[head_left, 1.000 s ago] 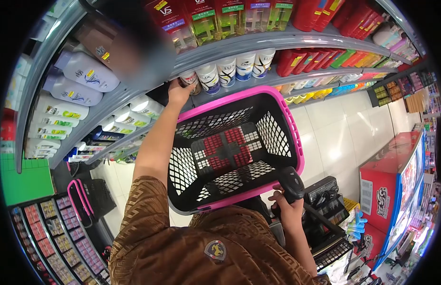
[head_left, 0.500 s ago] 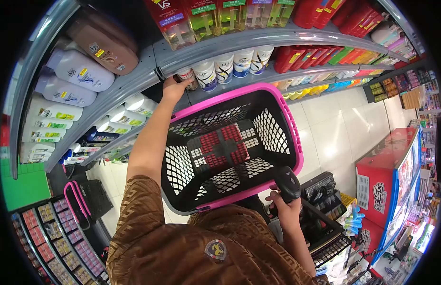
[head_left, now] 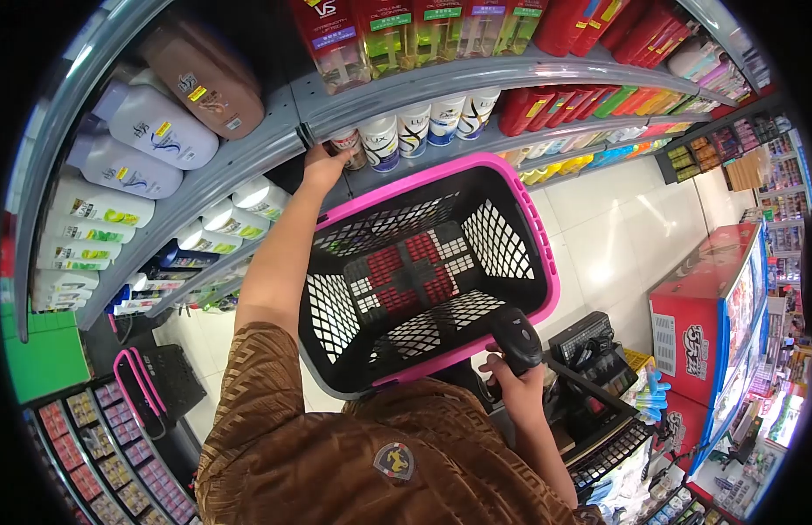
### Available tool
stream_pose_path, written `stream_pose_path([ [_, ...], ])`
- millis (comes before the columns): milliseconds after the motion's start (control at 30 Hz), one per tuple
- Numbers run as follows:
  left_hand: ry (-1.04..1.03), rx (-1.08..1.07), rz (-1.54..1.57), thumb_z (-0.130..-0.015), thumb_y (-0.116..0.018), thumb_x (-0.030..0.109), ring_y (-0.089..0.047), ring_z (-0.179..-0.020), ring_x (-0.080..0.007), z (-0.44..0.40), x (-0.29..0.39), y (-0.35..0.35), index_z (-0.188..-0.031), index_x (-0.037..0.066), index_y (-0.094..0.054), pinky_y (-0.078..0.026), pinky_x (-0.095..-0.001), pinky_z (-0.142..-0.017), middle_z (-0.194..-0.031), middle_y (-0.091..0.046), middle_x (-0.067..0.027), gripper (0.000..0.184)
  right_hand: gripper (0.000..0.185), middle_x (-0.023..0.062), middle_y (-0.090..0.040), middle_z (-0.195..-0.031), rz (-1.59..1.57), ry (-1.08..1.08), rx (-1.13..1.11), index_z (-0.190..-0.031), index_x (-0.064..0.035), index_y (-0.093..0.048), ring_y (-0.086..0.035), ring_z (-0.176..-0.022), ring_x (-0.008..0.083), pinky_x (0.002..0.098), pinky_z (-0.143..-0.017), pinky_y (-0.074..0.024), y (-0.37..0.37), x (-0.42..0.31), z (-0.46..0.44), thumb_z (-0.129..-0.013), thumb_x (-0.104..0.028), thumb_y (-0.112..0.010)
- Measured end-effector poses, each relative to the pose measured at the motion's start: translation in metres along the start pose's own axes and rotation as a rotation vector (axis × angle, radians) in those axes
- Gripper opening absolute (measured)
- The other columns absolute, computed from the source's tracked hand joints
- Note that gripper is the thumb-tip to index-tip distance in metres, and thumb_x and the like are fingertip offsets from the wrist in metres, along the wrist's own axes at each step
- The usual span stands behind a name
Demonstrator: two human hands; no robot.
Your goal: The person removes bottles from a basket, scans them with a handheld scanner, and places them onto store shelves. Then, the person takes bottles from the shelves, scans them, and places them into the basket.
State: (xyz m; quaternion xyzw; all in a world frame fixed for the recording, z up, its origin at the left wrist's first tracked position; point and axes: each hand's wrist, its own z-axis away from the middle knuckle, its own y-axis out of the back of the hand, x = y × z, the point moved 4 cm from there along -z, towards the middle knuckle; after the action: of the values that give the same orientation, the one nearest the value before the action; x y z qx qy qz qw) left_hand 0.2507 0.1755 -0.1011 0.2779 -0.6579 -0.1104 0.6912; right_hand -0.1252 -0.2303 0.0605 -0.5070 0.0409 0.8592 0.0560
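My left hand [head_left: 324, 168] reaches out to the shelf, its fingers closed around a small white-and-brown bottle [head_left: 351, 149] with red on its label. Beside that bottle stands a row of white Lux bottles [head_left: 379, 143]. In my right hand [head_left: 516, 385] is a black handheld barcode scanner [head_left: 518, 338], gripped by its handle. The scanner's head is over the near right rim of a black mesh shopping basket [head_left: 550, 271] with a pink edge. Through the basket's open top its red, white and black floor is visible.
Large brown and lilac bottles [head_left: 174, 131] fill the upper left shelf. Pump bottles [head_left: 384, 39] and red bottles [head_left: 533, 109] line the other shelves. A red display box [head_left: 686, 319] stands at right, and another black basket with pink handles [head_left: 174, 385] is at lower left.
The view has shifted slightly. My right hand and the scanner have moved a little to the left, while my left hand stays on the small bottle.
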Motion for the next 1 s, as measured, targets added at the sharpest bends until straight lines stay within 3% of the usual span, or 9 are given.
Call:
stream_pose_path([
  [200,0.051,-0.007,-0.004,-0.078,-0.087,0.027,-0.060,-0.129,-0.0322,0.014,0.011,0.007,-0.142,-0.006,-0.046,-0.048,-0.0382,-0.107,-0.137,-0.062,-0.0235,0.082,0.026,0.0052,-0.071,-0.099,0.012,0.017,-0.037,-0.119,-0.0005,-0.066,-0.070,-0.082,0.0122,0.0258,-0.062,-0.0529,0.000,-0.006,0.006,-0.094,-0.007,-0.069],
  [333,-0.001,0.179,0.162,-0.078,-0.085,0.016,-0.060,-0.127,-0.0334,0.058,0.022,0.022,-0.145,-0.004,-0.044,-0.051,-0.0406,-0.103,-0.140,-0.057,-0.0271,0.081,0.025,0.0044,-0.070,-0.097,0.031,0.026,-0.104,-0.117,-0.0007,-0.066,-0.069,-0.079,0.0111,0.0255,-0.061,-0.0517,0.002,-0.008,-0.004,-0.094,-0.008,-0.070],
  [400,-0.019,0.162,0.371,-0.084,-0.081,0.009,-0.063,-0.119,-0.0255,0.106,0.051,0.035,-0.142,-0.003,-0.047,-0.052,-0.0385,-0.101,-0.131,-0.062,-0.0208,0.068,0.024,0.0041,-0.070,-0.096,0.017,0.071,-0.147,-0.117,-0.0007,-0.067,-0.067,-0.078,0.0103,0.0253,-0.061,-0.0512,0.006,-0.012,-0.014,-0.094,-0.008,-0.071],
  [467,-0.029,0.146,0.484,-0.090,-0.074,0.004,-0.066,-0.099,-0.0159,0.163,0.069,0.040,-0.135,-0.002,-0.052,-0.054,-0.0325,-0.090,-0.108,-0.069,-0.0106,0.051,0.023,0.0040,-0.070,-0.096,0.097,0.043,-0.245,-0.115,-0.0003,-0.067,-0.065,-0.075,0.0088,0.0250,-0.062,-0.0504,0.008,-0.015,-0.025,-0.094,-0.008,-0.070],
  [600,0.092,0.038,0.568,-0.095,-0.070,0.003,-0.061,-0.073,-0.0061,0.275,0.088,0.034,-0.118,-0.001,-0.063,-0.051,-0.0237,-0.073,-0.076,-0.065,0.0009,0.024,0.020,0.0038,-0.069,-0.095,0.073,0.129,-0.373,-0.111,0.0003,-0.066,-0.064,-0.077,0.0089,0.0256,-0.065,-0.0513,0.003,-0.031,-0.051,-0.094,-0.009,-0.071],
  [700,0.222,0.062,0.530,-0.095,-0.070,0.003,-0.062,-0.075,-0.0063,0.346,0.091,0.032,-0.113,-0.001,-0.065,-0.052,-0.0238,-0.074,-0.078,-0.065,0.0003,0.019,0.021,0.0039,-0.070,-0.095,-0.006,0.110,-0.484,-0.111,-0.0002,-0.065,-0.065,-0.080,0.0096,0.0259,-0.067,-0.0525,-0.006,-0.040,-0.068,-0.093,-0.009,-0.072],
  [800,0.317,0.169,0.497,-0.095,-0.069,0.004,-0.062,-0.075,-0.0071,0.382,0.088,0.036,-0.113,-0.001,-0.065,-0.052,-0.0242,-0.074,-0.080,-0.066,-0.0006,0.018,0.022,0.0041,-0.070,-0.095,0.140,0.088,-0.624,-0.112,-0.0003,-0.065,-0.066,-0.083,0.0102,0.0262,-0.070,-0.0535,-0.011,-0.036,-0.086,-0.093,-0.009,-0.072],
  [867,0.400,0.391,0.672,-0.096,-0.068,0.005,-0.062,-0.074,-0.0075,0.400,0.087,0.046,-0.112,-0.002,-0.065,-0.052,-0.0245,-0.074,-0.081,-0.067,-0.0009,0.017,0.023,0.0043,-0.070,-0.096,0.196,0.077,-0.695,-0.112,0.0000,-0.065,-0.067,-0.083,0.0103,0.0265,-0.072,-0.0537,-0.013,-0.033,-0.090,-0.093,-0.010,-0.073],
  [1000,0.406,0.494,0.648,-0.097,-0.066,0.007,-0.066,-0.076,-0.0084,0.419,0.093,0.061,-0.115,0.001,-0.065,-0.055,-0.0258,-0.076,-0.084,-0.068,0.0002,0.019,0.025,0.0048,-0.071,-0.097,0.264,0.068,-0.771,-0.113,0.0007,-0.065,-0.067,-0.085,0.0108,0.0281,-0.077,-0.0540,-0.022,-0.035,-0.087,-0.092,-0.011,-0.074],
])
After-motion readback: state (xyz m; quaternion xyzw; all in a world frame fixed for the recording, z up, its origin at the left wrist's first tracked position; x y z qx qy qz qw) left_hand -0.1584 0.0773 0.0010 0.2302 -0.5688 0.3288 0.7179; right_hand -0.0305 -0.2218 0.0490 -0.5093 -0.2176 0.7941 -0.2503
